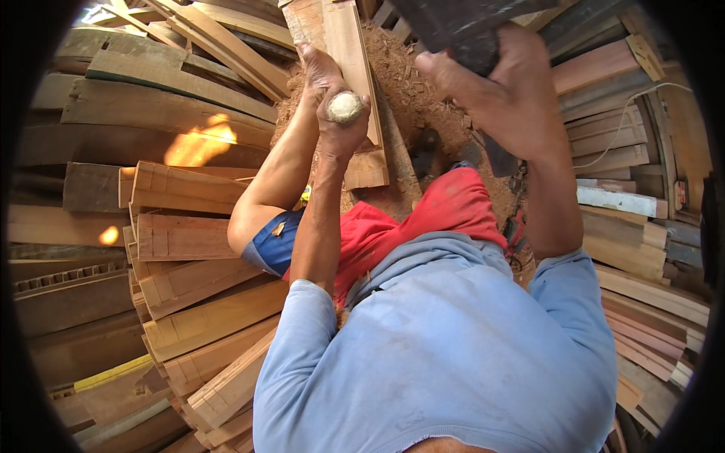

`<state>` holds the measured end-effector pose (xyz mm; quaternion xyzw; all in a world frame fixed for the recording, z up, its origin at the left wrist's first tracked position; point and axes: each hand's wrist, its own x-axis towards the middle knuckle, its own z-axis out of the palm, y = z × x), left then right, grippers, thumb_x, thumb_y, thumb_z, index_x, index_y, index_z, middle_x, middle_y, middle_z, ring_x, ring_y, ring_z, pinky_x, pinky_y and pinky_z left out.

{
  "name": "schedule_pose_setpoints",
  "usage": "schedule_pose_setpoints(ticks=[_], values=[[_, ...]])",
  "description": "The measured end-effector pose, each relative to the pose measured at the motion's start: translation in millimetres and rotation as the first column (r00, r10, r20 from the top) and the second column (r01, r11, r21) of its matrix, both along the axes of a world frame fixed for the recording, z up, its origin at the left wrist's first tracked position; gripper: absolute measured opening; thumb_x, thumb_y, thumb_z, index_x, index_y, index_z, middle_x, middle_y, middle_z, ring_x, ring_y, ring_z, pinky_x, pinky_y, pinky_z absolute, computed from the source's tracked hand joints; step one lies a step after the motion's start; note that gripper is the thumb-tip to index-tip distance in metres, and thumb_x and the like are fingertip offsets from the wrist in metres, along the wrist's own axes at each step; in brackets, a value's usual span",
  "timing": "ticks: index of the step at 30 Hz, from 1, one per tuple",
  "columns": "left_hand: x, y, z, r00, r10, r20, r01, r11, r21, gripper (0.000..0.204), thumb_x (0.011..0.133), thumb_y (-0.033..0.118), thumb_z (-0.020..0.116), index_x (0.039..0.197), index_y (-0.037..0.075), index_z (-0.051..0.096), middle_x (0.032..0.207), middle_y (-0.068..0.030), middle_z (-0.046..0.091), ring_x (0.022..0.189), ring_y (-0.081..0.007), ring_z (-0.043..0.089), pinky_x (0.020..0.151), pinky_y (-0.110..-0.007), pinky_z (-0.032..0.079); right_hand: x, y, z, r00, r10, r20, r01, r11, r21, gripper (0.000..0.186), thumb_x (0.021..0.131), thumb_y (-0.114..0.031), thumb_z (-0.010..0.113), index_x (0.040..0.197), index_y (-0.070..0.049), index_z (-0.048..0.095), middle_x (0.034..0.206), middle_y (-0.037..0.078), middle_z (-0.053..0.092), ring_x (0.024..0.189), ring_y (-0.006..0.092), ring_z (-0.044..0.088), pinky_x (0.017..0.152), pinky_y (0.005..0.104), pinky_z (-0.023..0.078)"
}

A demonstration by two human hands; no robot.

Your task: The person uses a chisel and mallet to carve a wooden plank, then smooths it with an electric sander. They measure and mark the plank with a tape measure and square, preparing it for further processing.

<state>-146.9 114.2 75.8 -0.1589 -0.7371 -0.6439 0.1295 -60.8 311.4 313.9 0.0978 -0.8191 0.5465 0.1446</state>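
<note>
My left hand [337, 121] is closed around a round pale wooden tool handle [344, 107], whose butt end points up at me. The handle stands against a long light wooden plank [349, 53] that runs away from me over the sawdust. My right hand [507, 90] is raised at the upper right and grips a dark, heavy block-shaped tool [462, 26], partly cut off by the top edge. The working end of the handled tool is hidden under my left hand.
Stacked wooden pieces with notched ends [189, 249] fill the left side. More planks [627, 226] and a white cord [642, 98] lie at the right. Reddish sawdust [408, 83] covers the ground ahead, with a dark sandal [426, 151] on it. A red cloth [445, 208] lies over my lap.
</note>
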Motion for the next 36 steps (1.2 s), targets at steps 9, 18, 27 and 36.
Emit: schedule_pose_setpoints(ticks=[9,18,27,36], values=[[25,6,-4,0.918,-0.053,-0.394,-0.090,0.937,-0.336,0.022,0.083,0.012,0.079,0.093,0.004,0.060,0.070,-0.0057,0.065,0.063,-0.0225,0.067,0.062,-0.033,0.053,-11,3,-81,0.947,0.141,-0.290,0.087,0.755,0.650,0.024,0.089,-0.025,0.073,0.091,-0.002,0.067,0.072,0.010,0.068,0.061,0.0290,0.066,0.059,0.0385,0.053],[12,0,3,0.993,-0.052,-0.103,0.036,0.988,-0.153,0.024,0.086,0.014,0.078,0.087,0.003,0.057,0.068,-0.0072,0.060,0.060,-0.0147,0.059,0.059,-0.032,0.051,-41,-20,-7,0.977,-0.041,-0.210,0.156,0.809,0.567,0.030,0.088,-0.029,0.071,0.103,-0.003,0.067,0.068,0.016,0.067,0.062,0.0324,0.068,0.064,0.0453,0.055],[-3,5,-2,0.999,-0.046,0.026,0.047,0.999,-0.027,0.021,0.086,0.012,0.078,0.101,0.003,0.068,0.078,-0.0029,0.068,0.069,-0.0117,0.065,0.064,-0.030,0.054,-59,-14,-76,0.980,0.098,0.173,-0.198,0.560,0.804,0.022,0.079,-0.014,0.066,0.083,0.008,0.066,0.078,0.028,0.069,0.077,0.0406,0.071,0.072,0.0489,0.056],[7,-8,19,0.988,-0.106,0.116,0.112,0.993,-0.041,0.016,0.088,0.004,0.073,0.093,0.006,0.058,0.075,0.0000,0.059,0.067,-0.0093,0.057,0.061,-0.026,0.048,-29,7,-54,0.959,0.092,0.270,-0.202,0.885,0.418,0.041,0.080,-0.020,0.076,0.108,0.007,0.063,0.075,0.017,0.064,0.071,0.0230,0.063,0.071,0.0388,0.052]])
